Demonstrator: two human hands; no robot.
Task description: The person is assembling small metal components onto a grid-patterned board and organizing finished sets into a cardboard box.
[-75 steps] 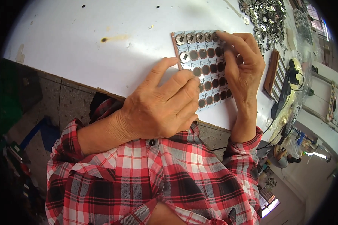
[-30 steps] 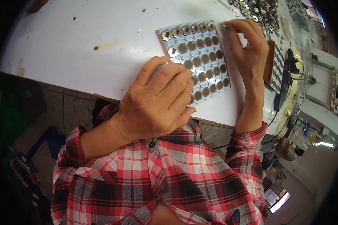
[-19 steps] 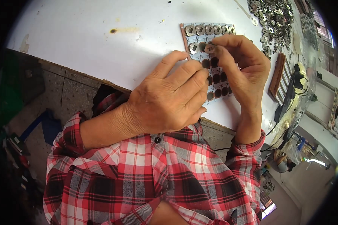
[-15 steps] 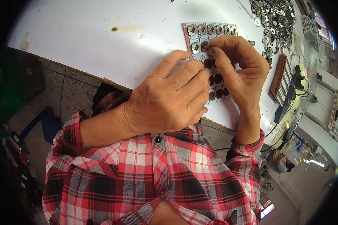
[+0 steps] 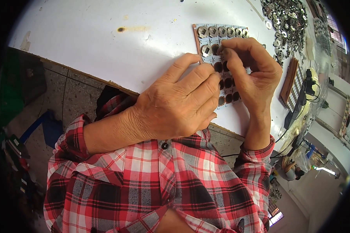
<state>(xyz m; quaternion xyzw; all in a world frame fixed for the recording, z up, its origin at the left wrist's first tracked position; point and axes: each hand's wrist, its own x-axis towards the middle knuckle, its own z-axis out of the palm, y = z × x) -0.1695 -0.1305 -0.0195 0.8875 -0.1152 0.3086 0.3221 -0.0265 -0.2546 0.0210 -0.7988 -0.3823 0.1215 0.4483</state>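
Note:
A light blue panel (image 5: 217, 40) with a reddish-brown edge lies on the table, bearing rows of round spots. Silvery round metal pieces (image 5: 222, 32) with dark centres fill its far row. Another metal piece (image 5: 206, 51) with a square opening sits at the left of the second row. Nearer spots (image 5: 228, 82) are dark discs. My left hand (image 5: 179, 99) rests across the panel's left side, its fingers spread, the index tip at the edge. Above the second row, my right hand (image 5: 254, 68) pinches thumb and forefinger together; what is between them is mostly hidden.
A heap of small metal pieces (image 5: 286, 27) spreads at the far right of the white table (image 5: 81, 50). Closer on the right lies a stack of brown-edged panels (image 5: 289, 83), beside a black plug and cable (image 5: 309, 83). The table's front edge runs below my forearms.
The whole view has shifted slightly, with the table and panel a little further right in the picture. My right fingertips still pinch over the second row, and the left hand stays on the panel.

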